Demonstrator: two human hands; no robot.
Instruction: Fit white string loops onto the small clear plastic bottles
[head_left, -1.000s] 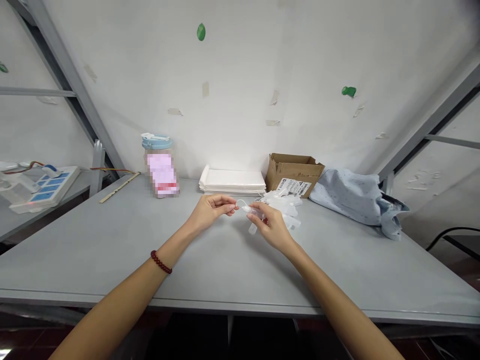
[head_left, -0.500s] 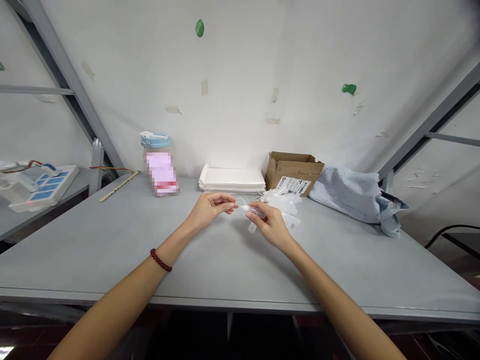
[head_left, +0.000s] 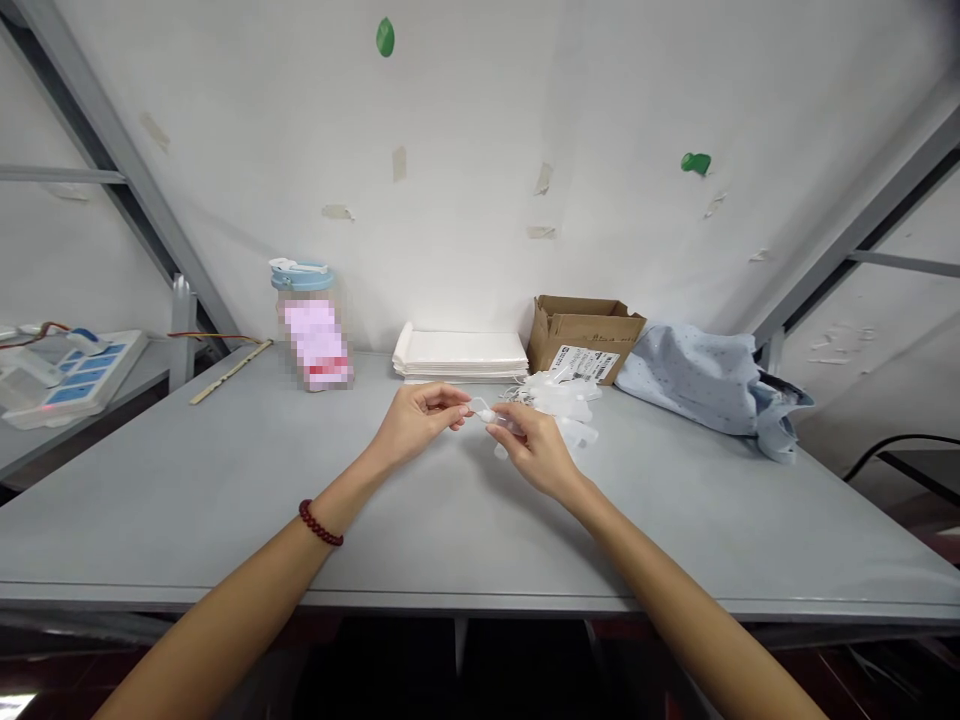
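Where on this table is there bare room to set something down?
Bare: the front half of the table around the left hand and right hand, widest at left up to the ruler. Crowded: back edge with jar, paper stack, box, cloth, and the plastic pile behind the hands, which pinch a white piece.

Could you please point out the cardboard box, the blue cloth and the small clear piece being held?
cardboard box (head_left: 577,332): head view, brown front wall.
blue cloth (head_left: 697,385): head view, middle of the heap.
small clear piece (head_left: 484,409): head view, its bare middle part.
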